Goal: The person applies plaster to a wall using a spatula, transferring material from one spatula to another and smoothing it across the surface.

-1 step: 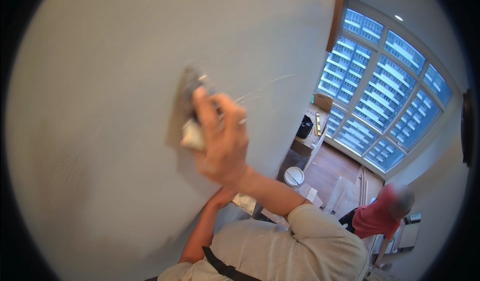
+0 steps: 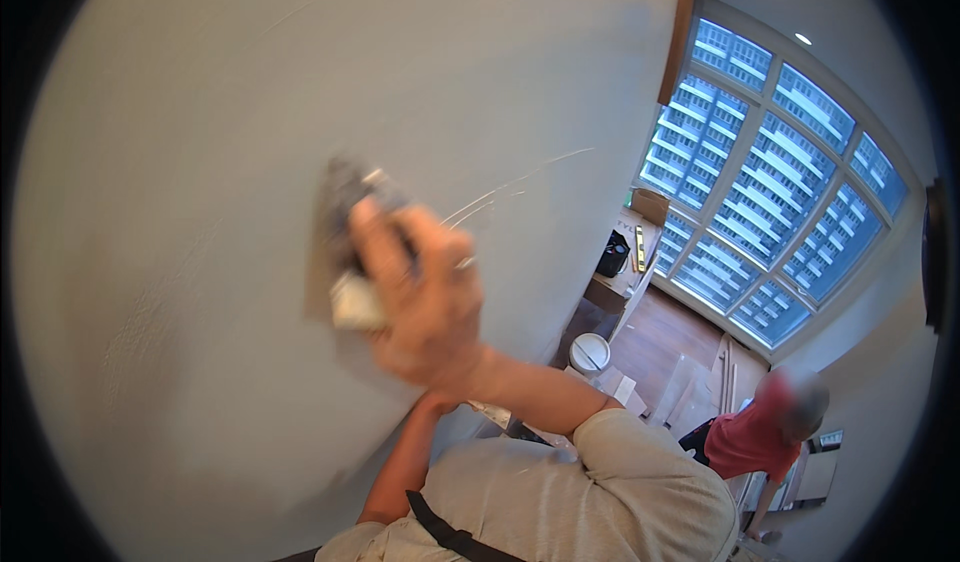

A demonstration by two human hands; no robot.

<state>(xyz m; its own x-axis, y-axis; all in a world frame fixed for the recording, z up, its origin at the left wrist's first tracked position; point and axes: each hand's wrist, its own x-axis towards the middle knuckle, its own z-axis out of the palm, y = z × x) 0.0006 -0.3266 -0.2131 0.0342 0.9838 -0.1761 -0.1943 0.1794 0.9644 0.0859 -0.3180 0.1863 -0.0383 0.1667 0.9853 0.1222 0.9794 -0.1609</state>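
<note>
My right hand, a ring on one finger, is closed around a trowel whose dark blade lies on or close to the grey wall. The blade is smeared by motion. A whitish part shows at its lower end, below my fingers. Thin raised ridges run along the wall to the right of the trowel. My left hand is low, mostly behind my right wrist. Its fingers are hidden, so what it holds does not show.
A white bucket with a stick across it stands below right. Beyond are a bench with a yellow level and a black bag, boards on the floor, and a tall window. A person in a red shirt bends at lower right.
My right hand and the trowel have slid left and slightly down along the wall. More of the raised ridges shows to their right.
</note>
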